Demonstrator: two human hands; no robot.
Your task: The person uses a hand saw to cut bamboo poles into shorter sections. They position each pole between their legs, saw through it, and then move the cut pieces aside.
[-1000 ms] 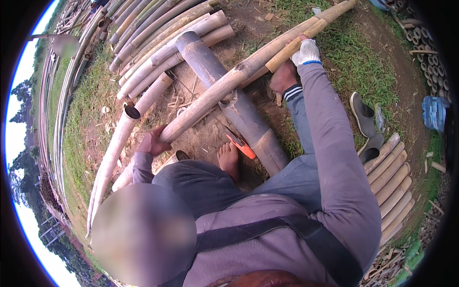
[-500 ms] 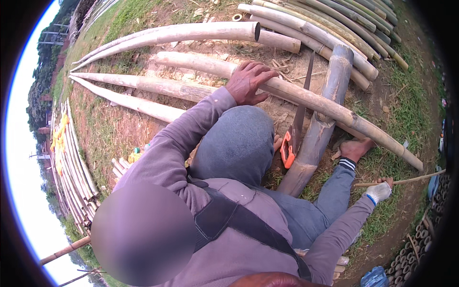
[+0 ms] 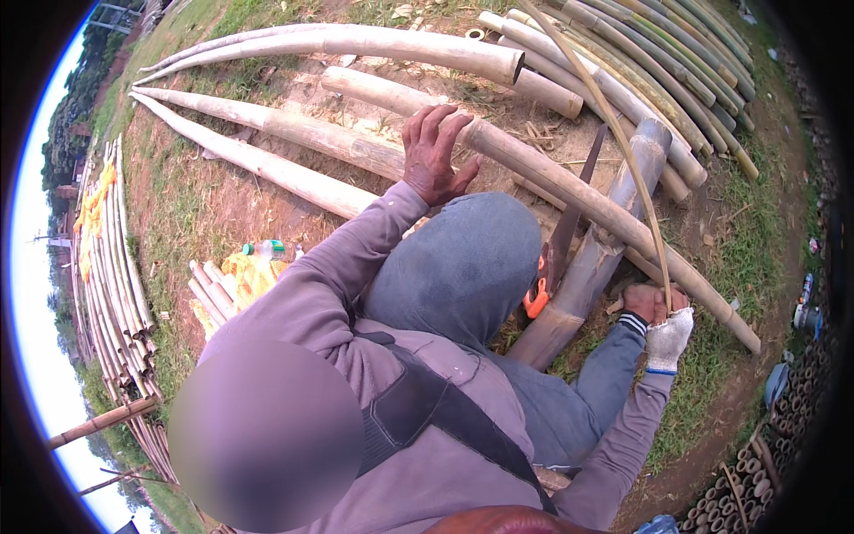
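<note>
Bamboo pole (image 3: 553, 180), slants from upper centre to right of frame, lies across thick bamboo log (image 3: 569, 298) | left hand (image 3: 433, 158), upper centre: fingers spread apart at pole | white-gloved right hand (image 3: 670, 338), centre right: fingers clamped on thin strip (image 3: 623, 138) | saw (image 3: 562, 236) near log

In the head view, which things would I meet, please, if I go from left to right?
Stack of long poles, plastic bottle, left hand, orange saw handle, right hand, pile of short bamboo pieces.
</note>
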